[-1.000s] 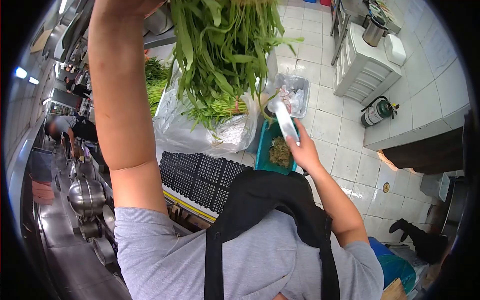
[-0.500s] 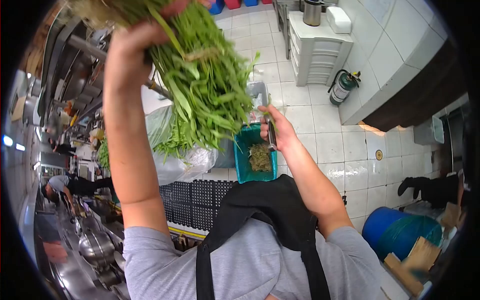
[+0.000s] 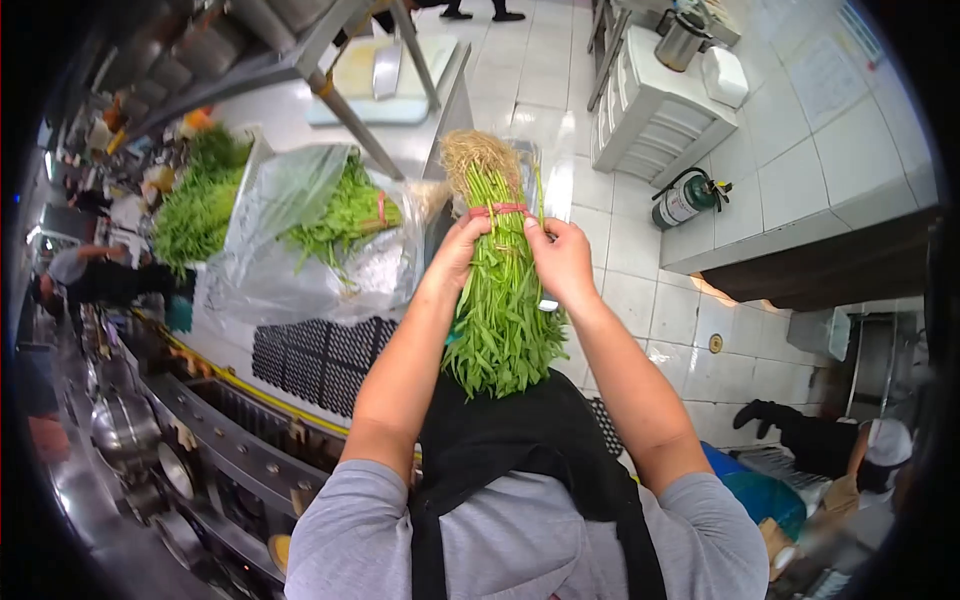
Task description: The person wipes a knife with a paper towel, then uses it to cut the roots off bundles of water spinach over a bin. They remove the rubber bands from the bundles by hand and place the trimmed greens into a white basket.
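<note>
Bundle of greens (image 3: 505, 345), roots up, hangs before your apron (image 3: 500, 435), your left grip (image 3: 456, 252) and right grip (image 3: 563, 258) pinching it at the red band (image 3: 497, 209), the right also holding a knife (image 3: 562, 170). Leftward, a clear bag (image 3: 255, 275) holds more greens (image 3: 345, 215) and a metal leg (image 3: 362, 128) crosses before the cutting board (image 3: 420, 85); drawers (image 3: 650, 125) and an extinguisher (image 3: 682, 202) stand rightward

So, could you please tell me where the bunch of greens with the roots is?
In the head view, the bunch of greens is near the centre, between the left hand and right hand, its leaves reaching the black apron.
</note>
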